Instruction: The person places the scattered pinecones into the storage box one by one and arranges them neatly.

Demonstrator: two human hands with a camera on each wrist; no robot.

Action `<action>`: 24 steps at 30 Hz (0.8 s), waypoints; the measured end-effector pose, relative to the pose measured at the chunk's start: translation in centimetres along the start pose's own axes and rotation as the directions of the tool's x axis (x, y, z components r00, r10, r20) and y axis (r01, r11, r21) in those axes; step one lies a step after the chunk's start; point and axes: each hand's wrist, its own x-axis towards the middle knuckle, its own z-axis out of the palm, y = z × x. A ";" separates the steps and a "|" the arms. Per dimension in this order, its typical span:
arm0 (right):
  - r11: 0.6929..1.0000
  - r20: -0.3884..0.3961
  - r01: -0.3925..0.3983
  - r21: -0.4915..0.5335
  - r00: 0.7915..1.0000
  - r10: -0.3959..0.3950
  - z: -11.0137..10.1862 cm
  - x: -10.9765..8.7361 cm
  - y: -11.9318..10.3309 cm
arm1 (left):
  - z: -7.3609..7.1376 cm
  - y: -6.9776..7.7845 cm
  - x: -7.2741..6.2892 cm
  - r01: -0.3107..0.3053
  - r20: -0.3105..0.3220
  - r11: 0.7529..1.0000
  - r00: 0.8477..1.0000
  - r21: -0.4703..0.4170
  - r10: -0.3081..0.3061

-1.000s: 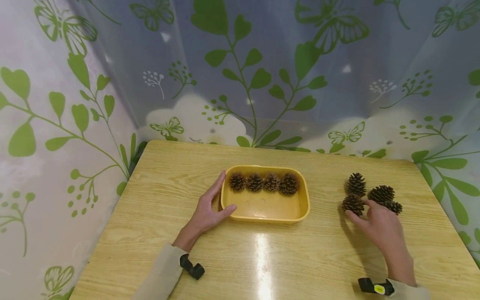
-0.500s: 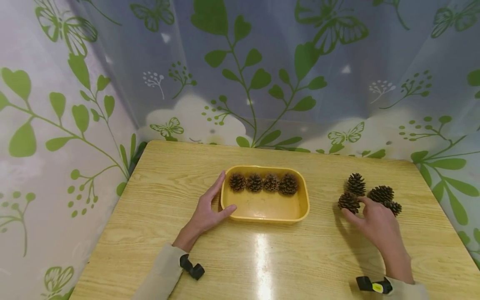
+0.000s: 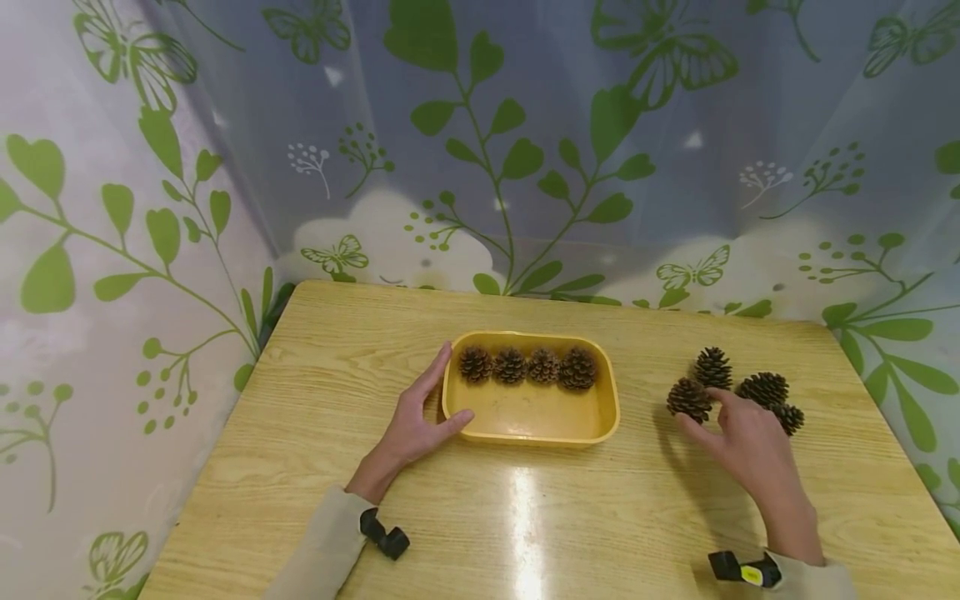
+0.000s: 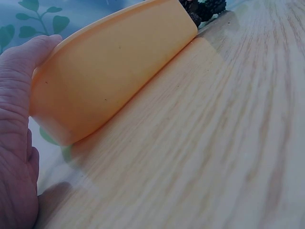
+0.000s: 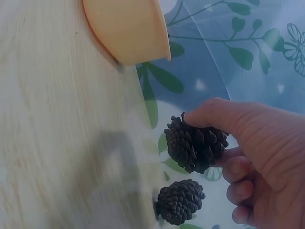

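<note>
A yellow tray (image 3: 534,412) sits mid-table with a row of several pine cones (image 3: 525,365) along its far side. My left hand (image 3: 431,400) rests against the tray's left end, fingers straight along the wall (image 4: 109,71) and thumb at the front corner. My right hand (image 3: 699,410) pinches a pine cone (image 3: 688,398) between thumb and fingers, just left of the loose cones. In the right wrist view the thumb (image 5: 214,114) lies over the held pine cone (image 5: 195,148), with another cone (image 5: 178,200) behind it.
Three more pine cones (image 3: 712,367), (image 3: 762,387), (image 3: 789,417) lie on the wooden table (image 3: 337,375) by my right hand. A leaf-patterned curtain (image 3: 525,150) closes off the far and left sides. The table's right edge runs close to the cones.
My right hand has drawn the pinched pine cone a little to the left, away from the other loose cones. The left hand and the tray have not moved.
</note>
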 end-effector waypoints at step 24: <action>0.996 -0.053 0.089 0.000 0.995 -0.089 -0.8 0.7 -2.6 | -0.1 0.4 0.0 0.021 0.012 1.000 1.000 0.008 -0.021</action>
